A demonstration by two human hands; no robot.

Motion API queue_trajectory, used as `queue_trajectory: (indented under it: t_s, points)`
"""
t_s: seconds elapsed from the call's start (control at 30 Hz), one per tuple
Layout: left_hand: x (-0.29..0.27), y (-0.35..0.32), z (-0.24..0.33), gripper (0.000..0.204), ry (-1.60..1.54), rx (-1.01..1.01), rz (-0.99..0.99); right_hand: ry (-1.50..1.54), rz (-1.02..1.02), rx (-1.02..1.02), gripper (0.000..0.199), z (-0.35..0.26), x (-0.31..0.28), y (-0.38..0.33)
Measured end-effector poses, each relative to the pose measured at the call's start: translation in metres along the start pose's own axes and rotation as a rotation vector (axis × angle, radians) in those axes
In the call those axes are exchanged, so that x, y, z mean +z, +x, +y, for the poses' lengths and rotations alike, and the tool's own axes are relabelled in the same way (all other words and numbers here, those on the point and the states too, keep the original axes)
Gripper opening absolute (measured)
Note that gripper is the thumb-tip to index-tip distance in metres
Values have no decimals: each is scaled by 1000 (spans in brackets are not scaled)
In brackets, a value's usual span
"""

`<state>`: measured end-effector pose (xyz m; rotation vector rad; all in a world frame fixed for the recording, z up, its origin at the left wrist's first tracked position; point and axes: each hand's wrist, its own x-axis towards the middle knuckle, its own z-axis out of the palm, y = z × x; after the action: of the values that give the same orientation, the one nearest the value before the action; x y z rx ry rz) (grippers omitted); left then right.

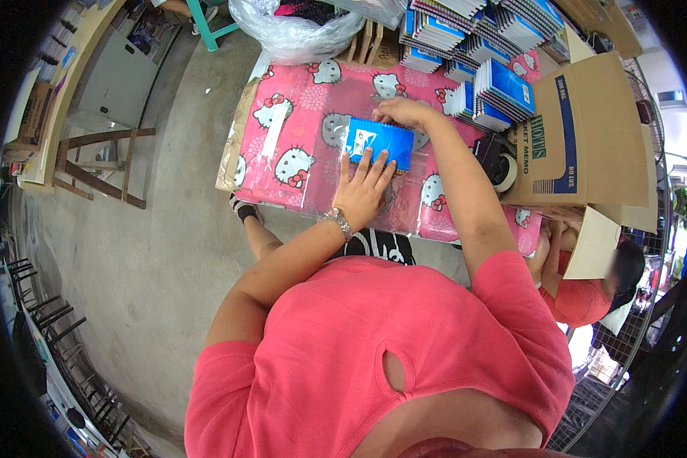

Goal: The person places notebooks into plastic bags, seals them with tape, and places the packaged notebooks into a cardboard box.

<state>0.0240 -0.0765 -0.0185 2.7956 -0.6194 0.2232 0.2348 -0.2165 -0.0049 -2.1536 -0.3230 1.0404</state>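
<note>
A small blue spiral memo notebook lies on a transparent plastic sheet spread over the table's pink cartoon-patterned cover. Resting flat on the notebook's near side is my left hand, its fingers spread. At the notebook's far edge is my right hand, fingers curled together; what they pinch, if anything, is too small to make out.
Several stacks of blue spiral notebooks stand at the table's far right. An open cardboard box and a tape roll sit at right. A plastic bag lies beyond the table. Another person sits at lower right.
</note>
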Motion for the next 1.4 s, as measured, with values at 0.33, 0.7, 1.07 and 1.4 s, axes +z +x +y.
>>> queue_trajectory:
  t_s: [0.33, 0.7, 1.07, 1.4]
  points:
    - [-8, -2, 2, 80, -39, -20, -45, -353, 150, -73, 60, -19, 16, -26]
    - [-5, -4, 6, 81, -12, -68, -39, -74, -68, -51, 70, -28, 11, -9]
    - [-3, -3, 9, 82, 17, -53, -3, -229, -40, -108, 67, -24, 14, -16]
    - [-15, -1, 9, 82, -2, -73, -58, -501, 405, -88, 41, -11, 19, 2]
